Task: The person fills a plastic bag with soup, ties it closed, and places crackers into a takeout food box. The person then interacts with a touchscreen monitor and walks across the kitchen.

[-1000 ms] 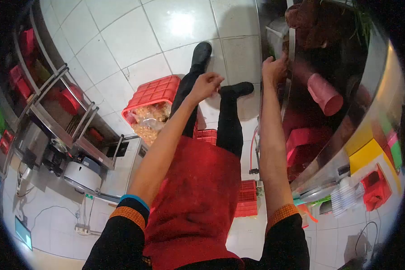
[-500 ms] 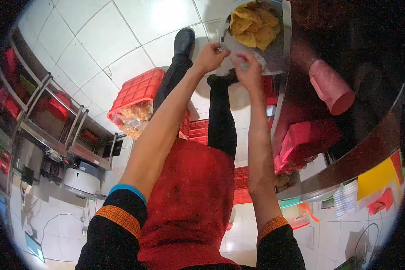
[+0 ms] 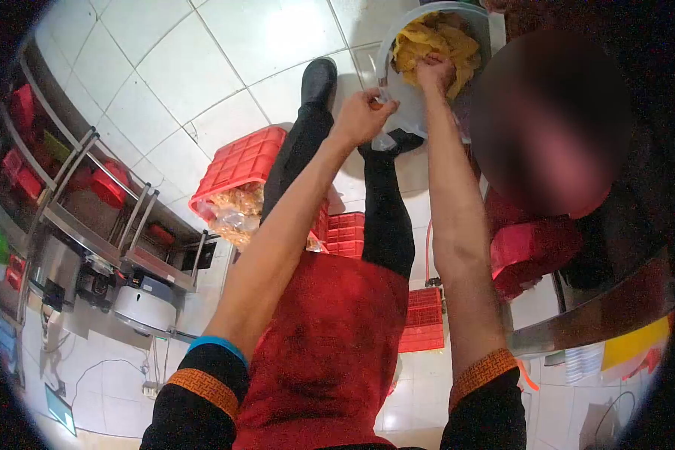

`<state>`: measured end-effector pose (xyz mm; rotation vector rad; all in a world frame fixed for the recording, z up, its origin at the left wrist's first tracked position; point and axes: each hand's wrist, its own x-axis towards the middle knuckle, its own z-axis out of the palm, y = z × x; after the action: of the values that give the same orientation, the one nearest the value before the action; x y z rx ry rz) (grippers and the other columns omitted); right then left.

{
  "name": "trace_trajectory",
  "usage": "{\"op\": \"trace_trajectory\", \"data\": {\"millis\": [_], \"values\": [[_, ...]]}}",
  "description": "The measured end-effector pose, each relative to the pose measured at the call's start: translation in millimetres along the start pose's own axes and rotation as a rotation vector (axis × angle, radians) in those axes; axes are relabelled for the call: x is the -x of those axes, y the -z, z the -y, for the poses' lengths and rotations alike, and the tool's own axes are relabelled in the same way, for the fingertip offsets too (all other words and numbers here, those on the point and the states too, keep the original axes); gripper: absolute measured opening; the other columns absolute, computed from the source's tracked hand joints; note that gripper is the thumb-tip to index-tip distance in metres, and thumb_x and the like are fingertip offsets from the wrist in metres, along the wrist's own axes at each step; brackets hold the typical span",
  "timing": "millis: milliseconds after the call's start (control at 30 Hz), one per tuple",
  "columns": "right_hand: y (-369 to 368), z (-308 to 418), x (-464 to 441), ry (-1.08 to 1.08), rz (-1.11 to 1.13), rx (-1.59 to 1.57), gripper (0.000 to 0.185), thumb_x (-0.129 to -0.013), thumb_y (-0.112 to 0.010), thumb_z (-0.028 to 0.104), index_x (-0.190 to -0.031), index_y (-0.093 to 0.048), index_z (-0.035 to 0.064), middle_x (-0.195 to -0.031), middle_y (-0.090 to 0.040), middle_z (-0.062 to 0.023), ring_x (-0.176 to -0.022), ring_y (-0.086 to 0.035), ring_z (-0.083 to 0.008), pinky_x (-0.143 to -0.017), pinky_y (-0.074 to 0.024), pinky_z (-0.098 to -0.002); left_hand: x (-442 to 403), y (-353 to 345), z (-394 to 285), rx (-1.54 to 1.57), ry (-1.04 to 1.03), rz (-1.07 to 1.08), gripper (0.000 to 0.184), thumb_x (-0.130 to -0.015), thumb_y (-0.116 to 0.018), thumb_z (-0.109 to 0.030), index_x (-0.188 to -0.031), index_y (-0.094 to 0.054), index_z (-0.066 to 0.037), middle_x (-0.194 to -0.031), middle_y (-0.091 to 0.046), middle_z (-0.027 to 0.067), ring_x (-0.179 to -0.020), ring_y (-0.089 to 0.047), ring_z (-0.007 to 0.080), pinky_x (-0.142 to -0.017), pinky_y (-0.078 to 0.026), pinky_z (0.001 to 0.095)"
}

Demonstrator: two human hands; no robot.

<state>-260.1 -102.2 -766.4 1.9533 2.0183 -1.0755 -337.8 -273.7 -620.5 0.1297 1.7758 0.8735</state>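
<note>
Yellow, crumpled, sheet-like pieces (image 3: 457, 56) fill a large round tub (image 3: 385, 64) at the top. My right hand (image 3: 435, 73) is down among them, its fingers curled onto the pieces; the fingertips are partly hidden. Just left of the tub's rim, my left hand (image 3: 361, 117) pinches a small clear plastic bag (image 3: 384, 139). The bag hangs down from its fingers over the floor.
A red crate (image 3: 240, 165) with bagged snacks (image 3: 236, 217) stands left of my legs. More red crates (image 3: 420, 319) are under and behind me. Steel shelving (image 3: 90, 195) runs along the left. Pink containers (image 3: 529, 251) sit on the right.
My right hand has gone from beside my left hand up into the yellow pieces in the tub. My left hand still holds the clear bag, slightly lower and further right in view.
</note>
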Motion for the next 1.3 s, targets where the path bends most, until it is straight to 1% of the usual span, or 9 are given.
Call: {"op": "trace_trajectory", "data": {"millis": [233,433,567,633,833,867,900,933,1300], "values": [[46,1,59,-0.138,-0.052,-0.618,0.024,-0.080,-0.073,0.009,-0.098,-0.058,0.0055,-0.074,-0.061,-0.0031,-0.069,-0.060,-0.0183,-0.060,-0.0490,-0.0294,4,10,-13,0.111,0.090,0.092,0.070,-0.094,-0.040,-0.059,-0.086,-0.064,0.006,-0.071,-0.063,0.0160,-0.072,-0.065,0.0288,-0.072,-0.050,0.0380],[150,48,203,-0.495,0.026,-1.184,0.015,-0.087,-0.067,0.012,-0.099,-0.058,0.0102,-0.070,-0.052,0.0024,-0.058,-0.047,-0.0071,-0.049,-0.0330,-0.0197,-3,11,-18,0.184,0.168,0.086,0.076,-0.095,-0.031,-0.065,-0.079,-0.062,0.003,-0.064,-0.056,0.0090,-0.049,-0.053,0.0186,-0.042,-0.046,0.0346],[226,67,300,-0.432,0.068,-1.002,0.008,-0.092,-0.062,0.013,-0.096,-0.057,0.0077,-0.068,-0.048,0.0034,-0.055,-0.044,-0.0057,-0.048,-0.0321,-0.0213,-10,-11,-58,0.018,-0.107,0.022,0.070,-0.099,-0.030,-0.057,-0.087,-0.063,0.003,-0.074,-0.062,0.0174,-0.053,-0.057,0.0289,-0.050,-0.049,0.0409],[265,64,357,-0.516,0.040,-0.917,0.005,-0.093,-0.060,0.008,-0.096,-0.056,0.0083,-0.073,-0.051,0.0024,-0.055,-0.044,-0.0063,-0.047,-0.0327,-0.0205,-44,-42,-35,-0.423,-0.770,-0.200,0.045,-0.099,-0.036,-0.030,-0.122,-0.056,0.002,-0.071,-0.063,0.0160,-0.068,-0.062,0.0329,-0.066,-0.048,0.0446],[425,98,448,-0.413,-0.056,-0.922,0.020,-0.084,-0.065,0.004,-0.100,-0.053,0.0051,-0.077,-0.058,-0.0037,-0.054,-0.049,-0.0100,-0.048,-0.0404,-0.0223,-59,-52,-111,-0.281,-0.584,0.176,0.029,-0.087,-0.050,-0.019,-0.105,-0.061,0.000,-0.073,-0.064,0.0163,-0.072,-0.064,0.0331,-0.067,-0.051,0.0423],[446,96,446,-0.420,-0.139,-0.937,0.021,-0.083,-0.065,0.005,-0.099,-0.052,0.0052,-0.079,-0.058,-0.0035,-0.057,-0.051,-0.0095,-0.049,-0.0415,-0.0219,-43,-52,-136,-0.216,-0.114,0.128,0.024,-0.083,-0.051,-0.020,-0.092,-0.062,-0.001,-0.071,-0.063,0.0164,-0.075,-0.065,0.0332,-0.067,-0.051,0.0423],[465,94,441,-0.423,-0.219,-0.954,0.022,-0.082,-0.066,0.006,-0.098,-0.052,0.0052,-0.082,-0.059,-0.0032,-0.060,-0.052,-0.0091,-0.051,-0.0425,-0.0216,-119,-59,-33,-0.455,-0.867,-0.052,0.023,-0.083,-0.051,-0.021,-0.090,-0.059,0.000,-0.067,-0.061,0.0167,-0.075,-0.064,0.0333,-0.067,-0.051,0.0427],[483,95,429,-0.291,-0.275,-1.052,0.021,-0.084,-0.065,0.006,-0.100,-0.052,0.0051,-0.085,-0.059,-0.0028,-0.064,-0.053,-0.0088,-0.053,-0.0432,-0.0214,-129,-41,-19,-0.510,-0.872,0.017,0.025,-0.084,-0.051,-0.022,-0.090,-0.060,0.000,-0.067,-0.061,0.0168,-0.075,-0.064,0.0326,-0.068,-0.051,0.0428],[554,76,327,-0.108,-0.464,-1.178,0.019,-0.090,-0.067,0.015,-0.103,-0.059,0.0033,-0.098,-0.070,-0.0093,-0.062,-0.060,-0.0091,-0.053,-0.0472,-0.0211,116,138,-11,-0.665,-0.026,0.046,0.040,-0.094,-0.052,-0.037,-0.089,-0.067,-0.001,-0.059,-0.062,0.0153,-0.042,-0.058,0.0250,-0.045,-0.049,0.0375]]}}
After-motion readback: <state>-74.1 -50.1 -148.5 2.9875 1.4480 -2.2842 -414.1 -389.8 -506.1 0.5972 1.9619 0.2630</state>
